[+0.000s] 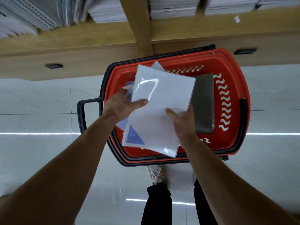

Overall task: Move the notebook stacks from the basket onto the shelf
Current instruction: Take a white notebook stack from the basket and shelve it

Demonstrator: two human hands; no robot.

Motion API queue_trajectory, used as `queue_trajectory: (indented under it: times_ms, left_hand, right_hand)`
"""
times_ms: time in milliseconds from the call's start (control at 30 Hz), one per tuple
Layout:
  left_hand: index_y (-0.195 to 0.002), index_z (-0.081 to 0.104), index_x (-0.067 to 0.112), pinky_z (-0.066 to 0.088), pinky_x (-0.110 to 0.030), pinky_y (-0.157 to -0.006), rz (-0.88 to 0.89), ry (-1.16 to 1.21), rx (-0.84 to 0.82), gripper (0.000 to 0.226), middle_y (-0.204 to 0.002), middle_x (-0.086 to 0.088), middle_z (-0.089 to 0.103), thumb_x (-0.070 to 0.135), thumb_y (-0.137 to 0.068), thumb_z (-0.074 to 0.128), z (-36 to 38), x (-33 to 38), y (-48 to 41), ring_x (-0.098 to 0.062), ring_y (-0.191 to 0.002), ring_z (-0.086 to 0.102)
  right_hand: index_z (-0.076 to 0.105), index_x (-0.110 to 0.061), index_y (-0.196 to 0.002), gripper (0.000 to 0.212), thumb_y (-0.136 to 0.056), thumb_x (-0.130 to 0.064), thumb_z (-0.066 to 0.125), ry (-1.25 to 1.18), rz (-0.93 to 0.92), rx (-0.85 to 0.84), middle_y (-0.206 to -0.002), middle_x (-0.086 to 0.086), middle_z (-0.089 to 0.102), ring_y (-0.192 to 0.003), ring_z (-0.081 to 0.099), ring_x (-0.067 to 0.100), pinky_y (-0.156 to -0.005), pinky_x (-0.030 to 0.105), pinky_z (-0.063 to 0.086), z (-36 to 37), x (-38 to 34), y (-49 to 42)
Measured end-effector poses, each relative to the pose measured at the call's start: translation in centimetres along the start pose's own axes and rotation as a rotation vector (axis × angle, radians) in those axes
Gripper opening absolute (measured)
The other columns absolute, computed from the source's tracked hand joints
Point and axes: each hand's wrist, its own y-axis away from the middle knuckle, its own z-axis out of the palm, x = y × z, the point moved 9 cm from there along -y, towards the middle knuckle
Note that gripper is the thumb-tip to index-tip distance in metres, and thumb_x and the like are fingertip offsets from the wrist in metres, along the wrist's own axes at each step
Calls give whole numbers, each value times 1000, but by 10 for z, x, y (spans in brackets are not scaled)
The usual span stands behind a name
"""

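left hand (pixel 120 104) fingers: under notebooks (pixel 164 95) | shelf stacks (pixel 173 7): blurred, cut by top edge | basket (pixel 233 70) floor: mostly covered

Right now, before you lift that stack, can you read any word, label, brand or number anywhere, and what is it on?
None can be read.
White tag on the shelf edge: blurred, unreadable.
Blue triangle on the notebook stack: two tiny marks, too small to read.
White wavy marks on the red basket: pattern, not letters.
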Motion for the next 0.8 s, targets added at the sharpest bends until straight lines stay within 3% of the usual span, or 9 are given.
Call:
queue_trajectory:
  times_ms: [133, 267, 367, 500, 567, 633, 733, 800]
  left_hand:
    - [-113, 66, 22, 57, -43, -88, -106, 271, 82, 98, -106, 6, 71, 90, -42, 66, -34, -29, 38, -20, -96, 68]
    - [-106, 71, 23, 56, -33, -79, -224, 495, 161, 84, -99, 9, 75, 81, -46, 70, -62, -69, 85, -14, -90, 71]
    - [-103, 70, 19, 58, -40, -82, -339, 523, 244, 85, -100, 3, 75, 84, -47, 69, -68, -110, 109, -21, -92, 71]
    - [-104, 69, 16, 52, -34, -75, -456, 543, 296, 93, -98, 1, 74, 88, -45, 64, -48, -159, 122, -21, -90, 69]
    - [-110, 66, 16, 54, -36, -80, -476, 569, 306, 96, -103, 3, 73, 88, -45, 64, -32, -177, 122, -21, -95, 69]
    - [-118, 61, 19, 54, -40, -89, -487, 605, 323, 100, -109, 4, 71, 87, -45, 66, -21, -190, 123, -21, -100, 68]
    - [-122, 56, 23, 53, -41, -93, -475, 641, 347, 100, -112, 6, 68, 87, -46, 65, -14, -198, 121, -19, -102, 66]
    - [-123, 53, 26, 53, -42, -94, -463, 667, 331, 99, -114, 6, 67, 88, -47, 66, -13, -198, 120, -20, -103, 66]
  right_hand:
    - [43, -27, -144, 76, -80, -14, 82, -8, -21, -85, -121, -12, 68, -109, 67, 6, -92, 34, 58, 21, -41, 7]
    - [42, -29, -145, 80, -78, -12, 84, 61, 17, -281, -113, -13, 71, -100, 72, 7, -92, 37, 58, 69, -77, 18]
    - [39, -34, -148, 83, -80, -20, 84, 209, 14, -368, -111, -22, 64, -103, 66, 6, -97, 37, 54, 105, -81, 27]
    - [31, -30, -153, 88, -82, -22, 82, 291, 45, -415, -125, -16, 53, -112, 58, 10, -95, 30, 48, 138, -50, 29]
    - [45, -24, -145, 76, -79, -22, 85, 312, 68, -392, -119, -16, 59, -106, 63, 11, -87, 27, 50, 145, -27, 27]
    - [63, -22, -122, 53, -74, -24, 87, 351, 52, -366, -107, -13, 72, -98, 71, 13, -83, 31, 57, 147, -10, 25]
    - [67, -23, -116, 47, -74, -25, 87, 355, 35, -341, -104, -10, 75, -91, 72, 9, -84, 33, 59, 147, -2, 21]
    - [64, -28, -120, 48, -77, -27, 86, 344, 36, -362, -103, -14, 74, -87, 71, 0, -79, 26, 57, 145, -3, 24]
